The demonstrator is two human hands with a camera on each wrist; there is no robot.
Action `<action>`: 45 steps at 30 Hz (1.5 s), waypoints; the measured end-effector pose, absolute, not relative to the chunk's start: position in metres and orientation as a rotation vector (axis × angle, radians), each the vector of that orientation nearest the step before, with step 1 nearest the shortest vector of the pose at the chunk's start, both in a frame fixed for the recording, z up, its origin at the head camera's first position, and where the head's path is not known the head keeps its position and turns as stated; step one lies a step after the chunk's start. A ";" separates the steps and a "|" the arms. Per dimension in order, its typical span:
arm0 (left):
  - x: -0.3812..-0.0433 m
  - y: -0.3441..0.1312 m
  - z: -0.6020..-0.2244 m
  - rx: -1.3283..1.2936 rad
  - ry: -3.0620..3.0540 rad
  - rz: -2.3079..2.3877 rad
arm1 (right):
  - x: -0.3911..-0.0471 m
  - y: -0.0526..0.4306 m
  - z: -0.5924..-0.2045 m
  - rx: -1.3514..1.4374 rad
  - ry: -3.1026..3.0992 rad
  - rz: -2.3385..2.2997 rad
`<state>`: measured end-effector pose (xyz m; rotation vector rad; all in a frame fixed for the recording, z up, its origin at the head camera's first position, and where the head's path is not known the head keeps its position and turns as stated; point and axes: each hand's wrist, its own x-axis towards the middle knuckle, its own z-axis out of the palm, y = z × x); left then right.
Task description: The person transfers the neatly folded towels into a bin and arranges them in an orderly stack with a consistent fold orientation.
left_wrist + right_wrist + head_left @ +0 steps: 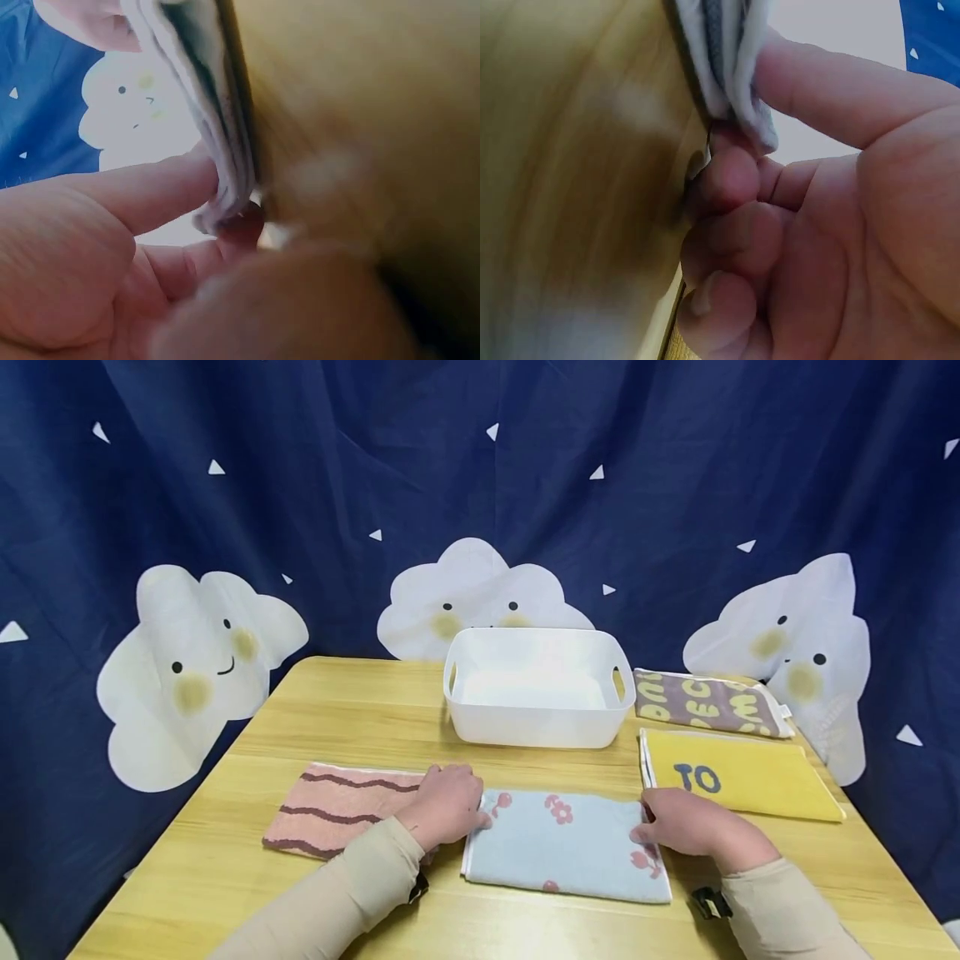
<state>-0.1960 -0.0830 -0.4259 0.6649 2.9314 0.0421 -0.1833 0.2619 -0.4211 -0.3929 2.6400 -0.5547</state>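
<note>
A folded light-blue towel (555, 847) with pink flowers lies at the front middle of the table, between both hands. My left hand (448, 802) pinches its far left corner, thumb on top and fingers beneath the layered edge (225, 150), as the left wrist view shows. At the far right corner my right hand (686, 822) grips the same towel. In the right wrist view the right thumb (832, 90) presses on the folded layers (739, 75) while the other fingers curl under them. A folded pink towel (337, 810) with brown wavy stripes lies partly hidden behind the left hand and forearm.
On the wooden table (360, 727) a white plastic basket (532, 727) with handle holes stands at the back. To its right lie a folded purple-brown towel (708, 702) with yellow letters and a folded yellow towel (757, 777) marked "TO". A dark blue curtain (337, 460) hangs behind.
</note>
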 end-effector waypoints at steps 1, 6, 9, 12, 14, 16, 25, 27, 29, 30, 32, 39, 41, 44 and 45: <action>-0.196 -0.082 -0.426 0.669 2.925 0.030 | -0.183 0.261 -0.421 -0.408 2.629 -0.560; -0.197 -0.081 -0.427 0.694 2.883 -0.051 | -0.181 0.258 -0.420 -0.463 2.586 -0.556; -0.199 -0.082 -0.427 0.711 2.861 -0.062 | -0.184 0.259 -0.419 -0.474 2.605 -0.497; -0.203 -0.084 -0.425 0.697 2.840 0.007 | -0.187 0.262 -0.418 -0.518 2.622 -0.464; -0.205 -0.087 -0.422 0.671 2.831 0.092 | -0.189 0.264 -0.417 -0.550 2.621 -0.493; -0.208 -0.090 -0.418 0.660 2.830 0.202 | -0.190 0.266 -0.415 -0.588 2.630 -0.546; -0.223 -0.108 -0.393 0.663 2.886 0.575 | -0.206 0.264 -0.392 -0.617 2.788 -0.719; -0.228 -0.113 -0.386 0.658 2.878 0.650 | -0.211 0.264 -0.387 -0.608 2.821 -0.766; -0.233 -0.116 -0.380 0.648 2.868 0.726 | -0.216 0.264 -0.383 -0.604 2.829 -0.833; -0.236 -0.118 -0.377 0.644 2.860 0.755 | -0.219 0.264 -0.381 -0.605 2.826 -0.873; -0.242 -0.122 -0.369 0.621 2.821 0.832 | -0.224 0.263 -0.376 -0.618 2.811 -0.943; -0.266 -0.129 -0.346 0.599 2.764 0.988 | -0.243 0.257 -0.359 -0.613 2.803 -1.067; -0.274 -0.129 -0.340 0.588 2.783 0.985 | -0.251 0.255 -0.354 -0.612 2.837 -1.055; -0.287 -0.127 -0.333 0.555 2.828 0.979 | -0.263 0.252 -0.344 -0.525 2.870 -1.049; -0.292 -0.126 -0.331 0.535 2.839 0.983 | -0.268 0.252 -0.341 -0.497 2.893 -1.039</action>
